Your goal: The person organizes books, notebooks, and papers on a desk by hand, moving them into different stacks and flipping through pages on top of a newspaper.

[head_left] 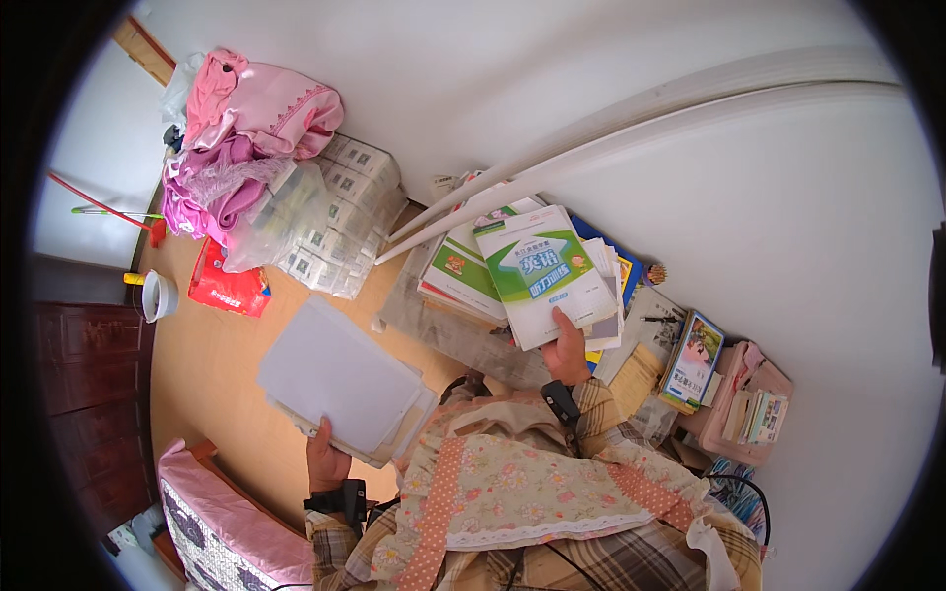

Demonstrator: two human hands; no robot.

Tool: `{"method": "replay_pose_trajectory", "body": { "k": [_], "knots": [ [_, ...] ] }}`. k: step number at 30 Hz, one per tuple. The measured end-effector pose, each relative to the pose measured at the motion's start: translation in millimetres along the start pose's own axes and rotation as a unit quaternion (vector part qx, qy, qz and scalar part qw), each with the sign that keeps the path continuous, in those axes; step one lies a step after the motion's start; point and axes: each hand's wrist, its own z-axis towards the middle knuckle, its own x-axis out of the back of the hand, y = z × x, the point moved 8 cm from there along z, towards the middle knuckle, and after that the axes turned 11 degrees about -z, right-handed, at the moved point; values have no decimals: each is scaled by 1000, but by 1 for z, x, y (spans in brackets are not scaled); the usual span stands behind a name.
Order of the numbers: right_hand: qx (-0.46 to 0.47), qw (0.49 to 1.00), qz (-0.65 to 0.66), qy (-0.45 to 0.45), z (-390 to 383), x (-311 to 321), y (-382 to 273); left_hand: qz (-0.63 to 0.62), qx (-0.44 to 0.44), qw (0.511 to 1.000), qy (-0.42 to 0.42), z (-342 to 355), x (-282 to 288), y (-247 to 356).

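Note:
My left hand (327,461) grips the lower edge of a stack of papers (340,369) with a plain pale sheet on top, thumb above and fingers hidden beneath. My right hand (567,353) has its thumb on the lower corner of a white and green workbook (540,258). That workbook lies over or just above a pile of books, and I cannot tell whether it touches them. Beside it on the left is another pile topped by a green and white book (463,264). Both piles are on a low surface with a clear plastic cover (419,320).
White pipes (493,197) slant down along the wall behind the books. A pink basket (749,404) and a small book pile (693,360) are at the right. Wrapped white packs (340,222), pink bundles (261,103) and a red bag (227,281) are at the far left.

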Motion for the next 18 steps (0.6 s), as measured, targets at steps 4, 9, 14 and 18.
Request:
{"method": "replay_pose_trajectory", "body": {
  "k": [4, 9, 14, 18],
  "knots": [
    [11, 999, 50, -17, 26, -34, 17, -9, 8, 1000, -5, 6, 7, -4],
    [-73, 991, 100, 43, 51, -63, 93, -5, 21, 1000, 4, 3, -2, -1],
    [-173, 983, 62, 17, 46, -96, 131, 1, 26, 1000, 9, 6, 11, 2],
    [-272, 954, -33, -124, 38, -100, 143, 8, 28, 1000, -6, 17, 14, -3]
  ]
}}
